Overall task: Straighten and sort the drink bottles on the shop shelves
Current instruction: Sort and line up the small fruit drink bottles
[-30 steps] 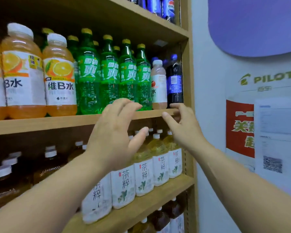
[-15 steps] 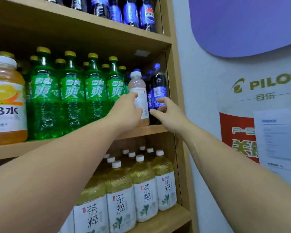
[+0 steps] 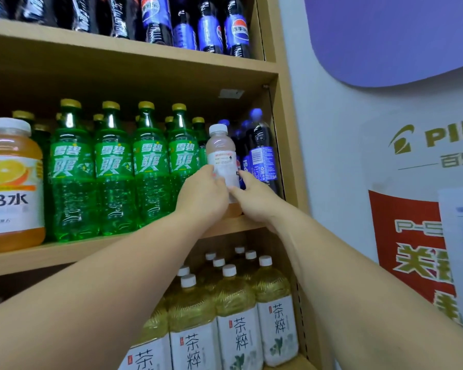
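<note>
Pale bottle (image 3: pixel 221 153), white cap, upright on the middle shelf (image 3: pixel 64 252); green soda bottles (image 3: pixel 150 169) just left of it, dark cola bottle (image 3: pixel 261 161) just right; my left hand (image 3: pixel 203 193) curls round its label from the left; my right hand (image 3: pixel 254 198) grips its right side, fingertips on the label; tea bottles (image 3: pixel 235 316) one shelf below it.

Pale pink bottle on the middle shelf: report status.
Left hand and right hand both grip pale pink white-capped plastic bottle. Upright on wooden shelf. Green soda bottles left, dark cola bottles right.
</note>
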Tool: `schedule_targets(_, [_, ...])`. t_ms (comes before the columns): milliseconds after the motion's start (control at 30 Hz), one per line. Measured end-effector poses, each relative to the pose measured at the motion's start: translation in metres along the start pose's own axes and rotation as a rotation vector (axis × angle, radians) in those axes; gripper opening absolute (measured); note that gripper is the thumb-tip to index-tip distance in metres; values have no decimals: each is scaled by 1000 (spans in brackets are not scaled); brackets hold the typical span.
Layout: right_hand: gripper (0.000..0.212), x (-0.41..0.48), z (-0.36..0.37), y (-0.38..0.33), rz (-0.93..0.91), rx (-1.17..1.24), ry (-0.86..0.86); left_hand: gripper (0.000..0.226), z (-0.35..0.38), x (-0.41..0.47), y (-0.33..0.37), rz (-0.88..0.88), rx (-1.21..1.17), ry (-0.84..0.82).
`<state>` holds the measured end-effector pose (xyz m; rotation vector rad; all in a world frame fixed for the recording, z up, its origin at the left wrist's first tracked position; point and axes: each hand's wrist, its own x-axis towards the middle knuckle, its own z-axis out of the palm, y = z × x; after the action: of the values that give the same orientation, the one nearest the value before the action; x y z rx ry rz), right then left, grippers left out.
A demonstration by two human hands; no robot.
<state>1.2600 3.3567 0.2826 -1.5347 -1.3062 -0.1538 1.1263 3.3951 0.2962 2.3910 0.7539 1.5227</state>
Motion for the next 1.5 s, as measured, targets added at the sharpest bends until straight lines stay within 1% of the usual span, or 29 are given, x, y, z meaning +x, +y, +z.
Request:
schedule_targets(100, [66,-2,-2,2,-12,27,12,27,-4,-3,0,-32,-83,23])
schedule_targets(167, [68,-7,-4,1,-21,67,-7,18,-7,-7,3,-60,-137,24])
schedule_targets(267, [82,-13,-3,-2,-47,75,-26,37,-10,-11,10,-112,-198,41])
schedule_targets(300, [88,-15,-2,-5,-61,75,-11,36,-10,-11,11,-119,-213,52])
schedule_targets(367, [93,-20,1,-9,-90,120,26,20,-11,-12,13,-111,-286,64])
schedule_targets(400, [92,-23,3,-12,-108,141,29,16,-13,-13,13,-108,-335,67])
schedule_targets(467, [88,-32,4,-20,-150,142,19,28,-18,-15,11,-123,-443,80])
schedule_targets(567, [85,-46,2,-28,-225,146,-9,35,-32,-18,2,-130,-594,69])
schedule_targets(667, [77,-60,2,-43,-290,222,-71,43,-55,-26,-4,-120,-754,-2])
schedule_targets(767, [72,-72,10,-64,-344,335,-139,48,-88,-34,-11,-87,-868,-133])
schedule_targets(900, [62,-84,32,-104,-418,423,-240,44,-144,-46,-28,-3,-780,-192])
schedule_targets(1000, [68,-85,62,-134,-452,441,-284,41,-188,-58,-45,6,-728,-194])
schedule_targets(1100, [70,-82,99,-163,-453,467,-353,39,-229,-71,-65,0,-655,-123])
schedule_targets(1167, [63,-82,121,-183,-452,477,-388,34,-252,-79,-80,-8,-612,-38])
schedule_targets(1200, [57,-81,133,-193,-447,476,-386,32,-263,-83,-88,-14,-592,3])
schedule_targets(1267, [50,-82,155,-211,-415,470,-332,36,-282,-92,-102,-33,-552,67])
schedule_targets(1333, [53,-82,177,-223,-371,423,-194,42,-303,-100,-115,-53,-521,128])
schedule_targets(1400, [48,-82,195,-234,-332,346,-49,50,-325,-105,-129,-75,-506,176])
schedule_targets(1500, [43,-82,203,-236,-260,265,87,57,-344,-105,-144,-77,-480,233])
